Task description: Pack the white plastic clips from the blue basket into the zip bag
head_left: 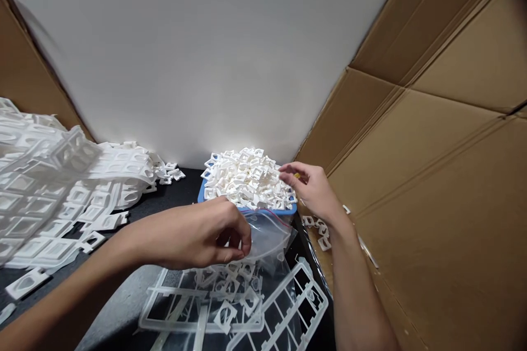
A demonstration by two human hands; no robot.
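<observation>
Head view shows the left hand (206, 236) pinching the mouth of a clear zip bag (267, 236) just in front of a blue bin (247, 209) heaped with small white plastic clips (247, 178); the right hand (313, 186), fingers curled together, touches the heap's right edge, beside a cardboard wall (432, 175)

Cardboard wall (432, 175) crowds the right; frame stacks (49, 186) block left.

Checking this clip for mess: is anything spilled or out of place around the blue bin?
Yes. A few small white parts lie outside the heaped blue bin, on the cardboard below the right hand. The left hand pinches a clear zip bag.
</observation>
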